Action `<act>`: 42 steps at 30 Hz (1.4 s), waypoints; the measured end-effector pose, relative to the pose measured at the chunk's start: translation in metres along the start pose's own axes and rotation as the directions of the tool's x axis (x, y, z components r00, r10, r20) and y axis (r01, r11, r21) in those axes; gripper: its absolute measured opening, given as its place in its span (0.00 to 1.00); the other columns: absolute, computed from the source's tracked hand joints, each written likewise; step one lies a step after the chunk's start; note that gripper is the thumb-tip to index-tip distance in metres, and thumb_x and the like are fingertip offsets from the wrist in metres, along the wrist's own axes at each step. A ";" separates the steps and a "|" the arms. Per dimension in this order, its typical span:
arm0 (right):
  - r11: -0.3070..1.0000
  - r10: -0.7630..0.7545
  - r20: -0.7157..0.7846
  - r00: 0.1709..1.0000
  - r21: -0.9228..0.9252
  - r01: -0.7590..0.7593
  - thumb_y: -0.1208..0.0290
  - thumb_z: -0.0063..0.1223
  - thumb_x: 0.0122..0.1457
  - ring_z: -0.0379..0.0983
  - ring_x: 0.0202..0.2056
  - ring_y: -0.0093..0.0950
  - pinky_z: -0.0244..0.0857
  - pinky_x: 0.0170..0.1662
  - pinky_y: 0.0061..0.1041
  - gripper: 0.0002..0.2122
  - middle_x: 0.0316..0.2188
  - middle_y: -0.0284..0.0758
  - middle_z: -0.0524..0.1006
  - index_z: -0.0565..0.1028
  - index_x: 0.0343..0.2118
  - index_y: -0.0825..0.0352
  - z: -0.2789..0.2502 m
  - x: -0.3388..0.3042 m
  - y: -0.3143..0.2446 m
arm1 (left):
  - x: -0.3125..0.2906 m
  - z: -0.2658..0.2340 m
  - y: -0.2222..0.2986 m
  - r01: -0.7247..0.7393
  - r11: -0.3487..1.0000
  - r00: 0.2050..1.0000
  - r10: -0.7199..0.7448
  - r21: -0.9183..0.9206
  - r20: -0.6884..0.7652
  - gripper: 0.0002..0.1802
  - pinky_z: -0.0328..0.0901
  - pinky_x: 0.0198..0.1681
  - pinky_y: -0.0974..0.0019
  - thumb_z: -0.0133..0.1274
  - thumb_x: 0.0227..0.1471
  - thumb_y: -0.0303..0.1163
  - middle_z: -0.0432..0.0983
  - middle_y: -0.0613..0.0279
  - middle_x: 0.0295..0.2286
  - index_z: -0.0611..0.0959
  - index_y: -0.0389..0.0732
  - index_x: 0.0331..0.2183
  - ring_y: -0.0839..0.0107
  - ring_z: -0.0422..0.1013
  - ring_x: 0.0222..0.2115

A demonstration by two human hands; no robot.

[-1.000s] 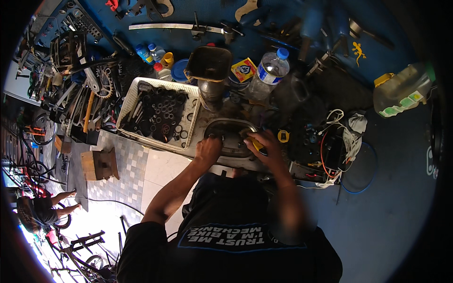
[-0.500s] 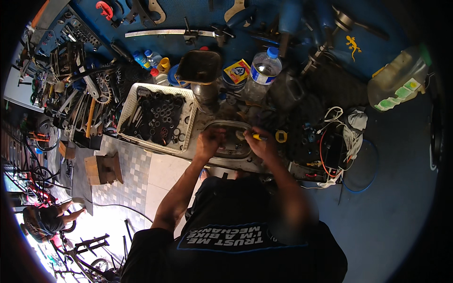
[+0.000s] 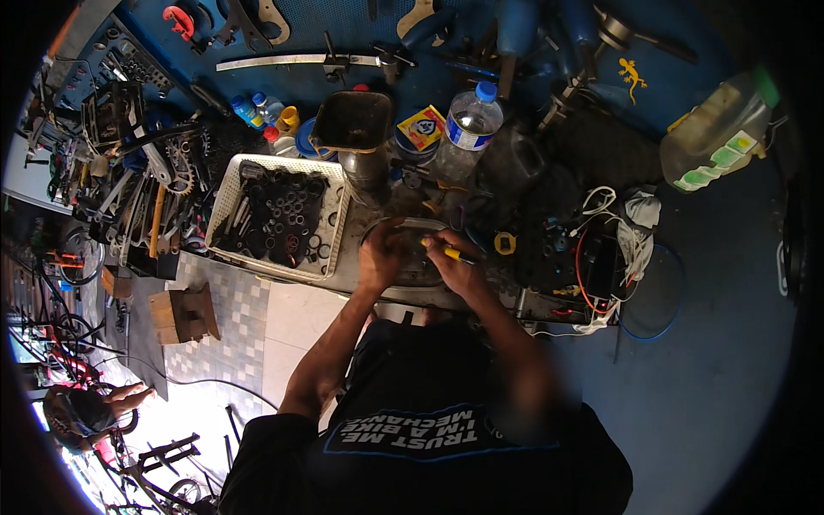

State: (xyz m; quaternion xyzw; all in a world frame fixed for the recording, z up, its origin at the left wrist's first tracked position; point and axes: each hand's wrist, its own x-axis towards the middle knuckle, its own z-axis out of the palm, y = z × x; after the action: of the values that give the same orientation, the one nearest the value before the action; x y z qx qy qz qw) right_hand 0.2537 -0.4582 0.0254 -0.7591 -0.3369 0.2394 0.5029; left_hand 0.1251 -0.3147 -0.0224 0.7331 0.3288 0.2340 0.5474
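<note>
A shallow metal tray [image 3: 420,222] with rounded corners lies on the workbench in front of me. My left hand [image 3: 384,257] is over its left side, fingers curled; whatever they may hold is too dark to make out. My right hand [image 3: 462,266], at the tray's right side, is closed around a yellow-handled brush [image 3: 458,255]. The brush's handle points to the right, and its tip is mostly hidden by the fingers, close to my left hand. Dark contents in the tray are hard to tell apart.
Left of the tray stands a white plastic basket [image 3: 337,225] of rings and small parts. Behind are a dark square-topped container [image 3: 354,120] and a clear blue-capped bottle [image 3: 474,129]. Tangled white cables [image 3: 637,245] lie right, tools far left. A cardboard box [image 3: 183,314] stands on the floor.
My right hand has shifted slightly left, and the brush's tip is now covered by fingers. My left hand has moved a little higher over the tray. The whole view has shifted slightly.
</note>
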 end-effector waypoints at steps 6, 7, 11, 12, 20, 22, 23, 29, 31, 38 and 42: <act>0.996 -0.009 -0.028 1.000 0.089 0.011 0.66 0.61 0.66 0.81 0.31 0.25 0.72 0.37 0.26 0.09 0.27 0.37 0.82 0.80 0.38 0.68 0.000 -0.007 -0.010 | -0.002 -0.003 0.012 0.169 0.967 0.985 -0.162 -0.188 0.055 0.16 0.77 0.31 0.65 0.54 0.60 0.20 0.81 0.62 0.30 0.81 0.37 0.50 0.75 0.78 0.29; 0.996 -0.016 -0.041 0.999 0.082 0.019 0.66 0.62 0.66 0.81 0.31 0.25 0.72 0.37 0.26 0.09 0.27 0.37 0.82 0.80 0.38 0.68 0.001 -0.006 -0.010 | 0.000 -0.002 0.010 0.151 0.969 0.988 -0.144 -0.196 0.049 0.15 0.77 0.30 0.65 0.54 0.60 0.20 0.81 0.62 0.30 0.81 0.36 0.49 0.74 0.78 0.29; 0.997 -0.062 -0.017 0.998 -0.038 0.061 0.68 0.62 0.66 0.81 0.34 0.20 0.73 0.39 0.22 0.10 0.31 0.34 0.84 0.83 0.43 0.69 -0.004 -0.008 -0.018 | 0.001 -0.001 -0.013 0.161 0.969 0.987 -0.158 -0.186 0.027 0.11 0.78 0.30 0.65 0.54 0.61 0.20 0.81 0.61 0.29 0.81 0.32 0.46 0.74 0.78 0.28; 0.992 -0.124 0.055 0.991 0.019 0.123 0.69 0.64 0.65 0.82 0.35 0.21 0.74 0.40 0.23 0.10 0.34 0.35 0.84 0.83 0.44 0.69 -0.006 -0.010 -0.027 | 0.002 -0.003 -0.023 0.152 0.974 0.988 -0.149 -0.169 0.031 0.11 0.78 0.30 0.65 0.54 0.61 0.20 0.81 0.60 0.29 0.81 0.31 0.45 0.74 0.77 0.28; 0.943 -0.283 0.167 0.944 -0.130 0.306 0.68 0.68 0.59 0.80 0.35 0.34 0.72 0.43 0.32 0.10 0.36 0.35 0.86 0.85 0.42 0.64 -0.022 -0.004 -0.020 | 0.002 -0.016 0.000 0.239 0.939 0.968 -0.210 -0.249 0.137 0.11 0.77 0.30 0.66 0.56 0.61 0.23 0.83 0.58 0.28 0.85 0.29 0.44 0.73 0.79 0.26; 0.932 -0.326 0.118 0.938 -0.125 0.340 0.68 0.68 0.59 0.80 0.35 0.34 0.72 0.43 0.32 0.10 0.36 0.34 0.86 0.85 0.42 0.64 -0.020 -0.001 -0.011 | 0.001 -0.020 0.003 0.171 0.983 0.980 -0.162 -0.070 0.117 0.11 0.77 0.30 0.66 0.57 0.62 0.24 0.83 0.57 0.28 0.86 0.29 0.45 0.72 0.80 0.26; 0.925 -0.349 0.094 0.932 -0.121 0.359 0.68 0.68 0.59 0.80 0.35 0.33 0.72 0.43 0.32 0.10 0.37 0.34 0.86 0.85 0.42 0.64 -0.020 0.001 -0.009 | 0.001 -0.022 0.004 0.207 0.971 0.971 -0.189 -0.122 0.149 0.11 0.77 0.30 0.66 0.57 0.62 0.24 0.83 0.57 0.28 0.86 0.29 0.44 0.72 0.80 0.26; 0.922 -0.319 0.145 0.937 -0.183 0.342 0.68 0.68 0.59 0.80 0.38 0.32 0.73 0.42 0.31 0.10 0.36 0.34 0.85 0.85 0.42 0.64 -0.026 0.005 0.005 | 0.001 -0.022 0.003 0.331 0.892 0.935 -0.264 -0.307 0.238 0.12 0.77 0.30 0.65 0.57 0.62 0.24 0.85 0.54 0.31 0.85 0.29 0.46 0.71 0.81 0.28; 0.909 -0.314 0.130 0.941 -0.244 0.337 0.67 0.69 0.59 0.79 0.38 0.34 0.73 0.42 0.32 0.09 0.36 0.34 0.85 0.85 0.41 0.64 -0.028 0.009 0.014 | -0.001 -0.022 0.004 0.439 0.817 0.891 -0.342 -0.373 0.300 0.13 0.78 0.34 0.64 0.56 0.62 0.23 0.85 0.53 0.34 0.84 0.29 0.47 0.70 0.82 0.31; 0.807 -0.328 0.139 0.934 -0.474 0.354 0.65 0.66 0.61 0.81 0.36 0.37 0.73 0.39 0.33 0.09 0.33 0.38 0.84 0.82 0.39 0.64 -0.029 0.016 0.030 | 0.000 -0.017 0.000 0.351 0.787 0.935 -0.273 -0.507 0.225 0.16 0.77 0.42 0.66 0.53 0.60 0.17 0.85 0.54 0.35 0.83 0.27 0.50 0.70 0.81 0.35; 0.996 0.082 0.161 0.983 -0.038 -0.077 0.64 0.63 0.65 0.82 0.35 0.30 0.72 0.37 0.29 0.10 0.31 0.40 0.83 0.81 0.40 0.67 -0.021 0.018 -0.005 | 0.001 -0.016 0.002 0.279 0.877 0.958 -0.229 -0.391 0.171 0.22 0.73 0.38 0.69 0.56 0.58 0.18 0.85 0.60 0.34 0.83 0.33 0.55 0.75 0.78 0.32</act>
State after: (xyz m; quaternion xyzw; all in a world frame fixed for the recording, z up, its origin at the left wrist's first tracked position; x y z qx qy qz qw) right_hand 0.2791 -0.4561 0.0372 -0.7578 -0.3499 0.3152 0.4517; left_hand 0.1150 -0.3034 -0.0160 0.5645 0.3320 0.1795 0.7341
